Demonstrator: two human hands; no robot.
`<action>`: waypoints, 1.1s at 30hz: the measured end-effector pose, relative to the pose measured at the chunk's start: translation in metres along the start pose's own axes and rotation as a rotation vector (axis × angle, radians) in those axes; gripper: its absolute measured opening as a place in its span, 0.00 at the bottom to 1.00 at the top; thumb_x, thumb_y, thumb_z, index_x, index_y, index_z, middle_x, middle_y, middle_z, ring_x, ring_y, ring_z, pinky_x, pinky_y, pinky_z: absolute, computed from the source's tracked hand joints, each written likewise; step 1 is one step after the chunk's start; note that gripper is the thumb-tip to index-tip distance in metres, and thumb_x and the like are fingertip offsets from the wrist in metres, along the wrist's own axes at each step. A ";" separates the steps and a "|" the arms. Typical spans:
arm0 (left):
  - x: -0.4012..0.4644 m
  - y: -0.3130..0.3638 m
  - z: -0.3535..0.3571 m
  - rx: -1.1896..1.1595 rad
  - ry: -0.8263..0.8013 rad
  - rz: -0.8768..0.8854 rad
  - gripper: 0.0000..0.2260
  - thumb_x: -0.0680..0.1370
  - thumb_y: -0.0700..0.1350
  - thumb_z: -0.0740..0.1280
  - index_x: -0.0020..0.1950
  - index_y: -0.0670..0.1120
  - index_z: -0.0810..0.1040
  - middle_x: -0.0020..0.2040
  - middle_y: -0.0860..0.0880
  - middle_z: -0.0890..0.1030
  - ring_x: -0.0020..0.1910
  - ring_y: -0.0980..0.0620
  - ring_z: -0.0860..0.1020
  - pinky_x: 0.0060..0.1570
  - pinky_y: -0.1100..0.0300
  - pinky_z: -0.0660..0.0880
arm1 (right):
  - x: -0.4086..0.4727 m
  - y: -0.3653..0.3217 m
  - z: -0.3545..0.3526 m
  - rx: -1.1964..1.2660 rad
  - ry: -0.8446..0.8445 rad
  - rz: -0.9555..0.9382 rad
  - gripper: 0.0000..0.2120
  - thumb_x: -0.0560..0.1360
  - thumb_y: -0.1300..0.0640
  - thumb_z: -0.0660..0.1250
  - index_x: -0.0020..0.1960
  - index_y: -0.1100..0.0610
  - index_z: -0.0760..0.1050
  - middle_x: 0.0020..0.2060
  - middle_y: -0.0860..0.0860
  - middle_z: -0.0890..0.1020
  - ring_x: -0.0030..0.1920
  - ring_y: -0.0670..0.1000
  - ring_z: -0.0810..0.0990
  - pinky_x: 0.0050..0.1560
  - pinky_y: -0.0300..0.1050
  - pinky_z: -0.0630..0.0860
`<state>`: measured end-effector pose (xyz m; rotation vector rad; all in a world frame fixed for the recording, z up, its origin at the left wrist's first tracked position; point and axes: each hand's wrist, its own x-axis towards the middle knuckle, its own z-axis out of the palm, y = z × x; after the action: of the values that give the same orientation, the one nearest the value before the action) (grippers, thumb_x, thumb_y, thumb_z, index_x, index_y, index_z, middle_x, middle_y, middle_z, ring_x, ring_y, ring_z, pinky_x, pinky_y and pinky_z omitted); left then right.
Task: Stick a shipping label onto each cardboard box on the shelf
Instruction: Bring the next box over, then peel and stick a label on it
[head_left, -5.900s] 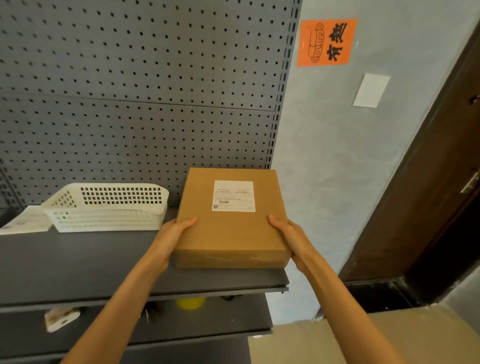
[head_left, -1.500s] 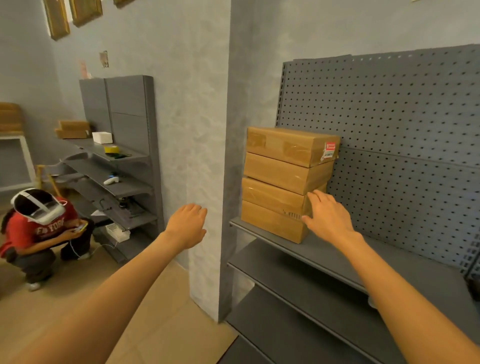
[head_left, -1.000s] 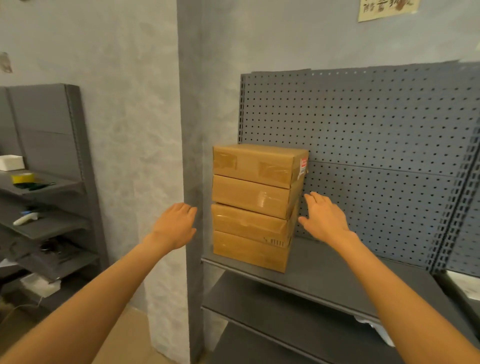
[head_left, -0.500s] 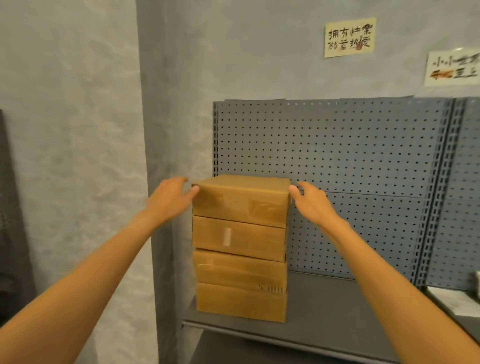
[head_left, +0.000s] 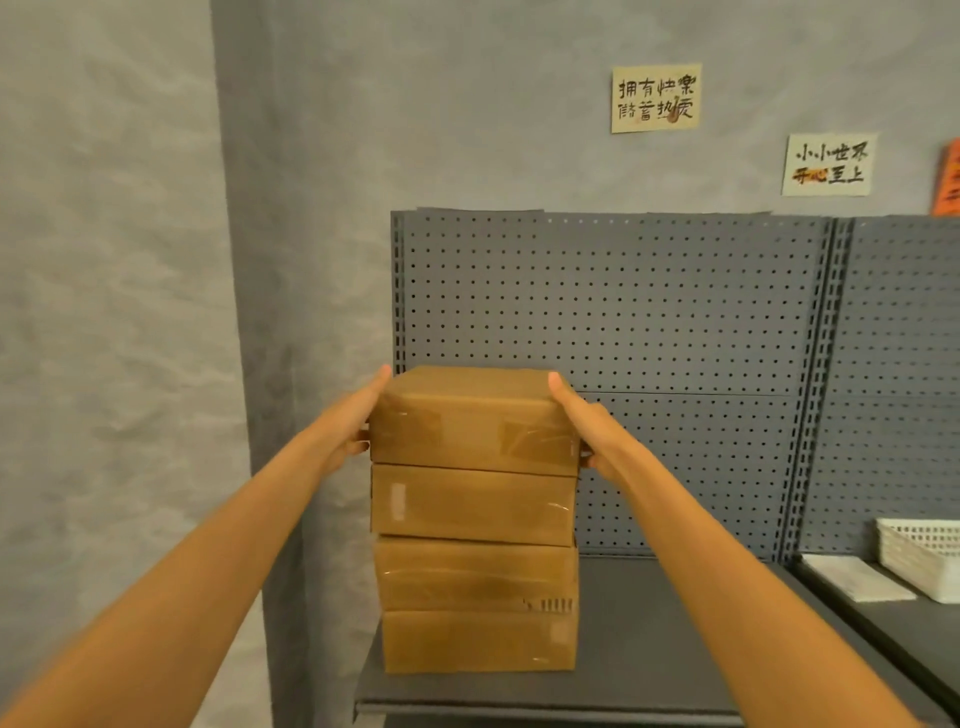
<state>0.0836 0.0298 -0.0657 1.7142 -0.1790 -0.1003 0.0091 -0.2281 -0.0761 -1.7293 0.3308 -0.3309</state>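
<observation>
Left hand: the left hand (head_left: 349, 426) lies flat against the left end of the top box (head_left: 470, 418), fingers straight and pointing away from the person, thumb low near the bottom edge; it presses, it does not curl around anything.
Right hand: the right hand (head_left: 587, 426) mirrors it on the right end, fingers straight along the side, thumb near the lower corner, also pressing.
Key relation: the top box sits exactly between the two palms, its long axis running left to right from one hand to the other; both hands look equally near, so I judge that neither one leads.
Top box position: it is the highest of four in the stack of boxes (head_left: 475, 571), resting on the second box (head_left: 470, 504), at the left end of the shelf (head_left: 649, 649).
Label: no shipping label shows on its front or top (only clear tape patches).
Likely next move: squeeze inward and lift straight up, I think, so the lower boxes do not shift.
Behind: the pegboard panel (head_left: 649, 301) stands close behind the stack; a white basket (head_left: 919, 556) and a paper sheet (head_left: 852, 577) lie on the next shelf to the right.
</observation>
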 end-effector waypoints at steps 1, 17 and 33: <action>0.003 0.001 0.001 -0.030 -0.017 -0.031 0.34 0.76 0.65 0.59 0.75 0.45 0.61 0.72 0.43 0.67 0.68 0.42 0.69 0.68 0.45 0.66 | 0.000 0.000 0.001 0.024 0.004 0.014 0.48 0.66 0.26 0.61 0.75 0.57 0.59 0.69 0.56 0.70 0.66 0.60 0.70 0.67 0.61 0.68; -0.011 0.001 -0.001 -0.146 0.004 -0.034 0.14 0.77 0.50 0.64 0.59 0.46 0.69 0.48 0.46 0.74 0.47 0.47 0.74 0.54 0.50 0.74 | -0.013 0.006 0.002 0.132 0.016 -0.073 0.27 0.74 0.43 0.66 0.68 0.55 0.67 0.60 0.52 0.76 0.56 0.53 0.76 0.61 0.55 0.72; -0.055 -0.014 0.031 -0.146 -0.055 0.197 0.30 0.72 0.60 0.70 0.64 0.47 0.61 0.55 0.50 0.73 0.51 0.53 0.74 0.43 0.58 0.74 | -0.086 0.012 -0.040 0.223 0.078 -0.329 0.30 0.75 0.50 0.68 0.74 0.49 0.61 0.65 0.47 0.74 0.61 0.49 0.75 0.63 0.51 0.71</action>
<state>0.0251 0.0116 -0.0866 1.5409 -0.3716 -0.0141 -0.0858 -0.2322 -0.0841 -1.5501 0.0592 -0.6518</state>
